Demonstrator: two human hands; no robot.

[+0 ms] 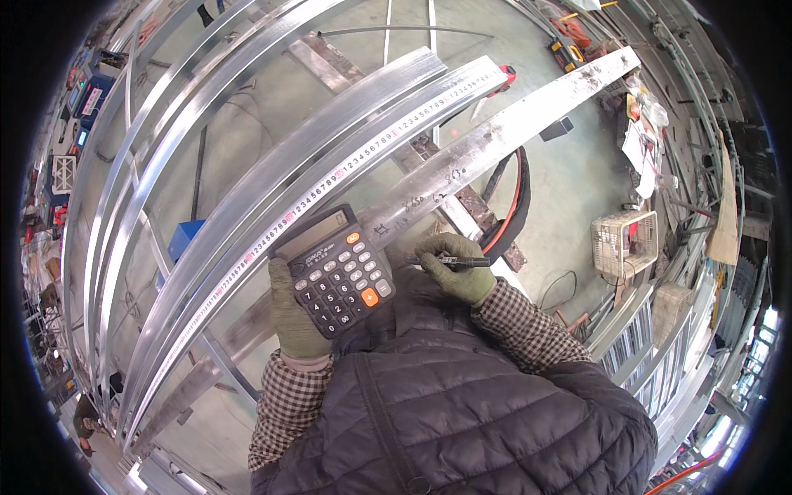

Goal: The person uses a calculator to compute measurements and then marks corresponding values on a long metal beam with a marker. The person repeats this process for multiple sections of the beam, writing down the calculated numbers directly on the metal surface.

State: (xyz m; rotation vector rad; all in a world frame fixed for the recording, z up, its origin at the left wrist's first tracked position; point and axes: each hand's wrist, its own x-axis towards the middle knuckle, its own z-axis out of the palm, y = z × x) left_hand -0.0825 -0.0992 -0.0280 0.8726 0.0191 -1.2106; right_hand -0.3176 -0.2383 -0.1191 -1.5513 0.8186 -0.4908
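My left hand (pixel 294 318), in a green glove, grips a black desk calculator (pixel 340 280) by its left edge. Grey, black and orange keys face up, below a small display. My right hand (pixel 455 268), gloved too, is closed round a black marker pen (pixel 467 261) in front of my dark jacket. Beyond the calculator, a long metal tube (pixel 503 132) carries handwritten marks. A tape measure (pixel 363 157) lies stretched along the neighbouring metal profile, its red case (pixel 506 79) at the far end.
More long metal profiles (pixel 165 157) run along the left. A white plastic crate (pixel 624 244) stands on the floor at right, near a black and orange hose (pixel 513 206). A blue box (pixel 186 239) sits behind the profiles. At far lower left, another person (pixel 86 421) is partly visible.
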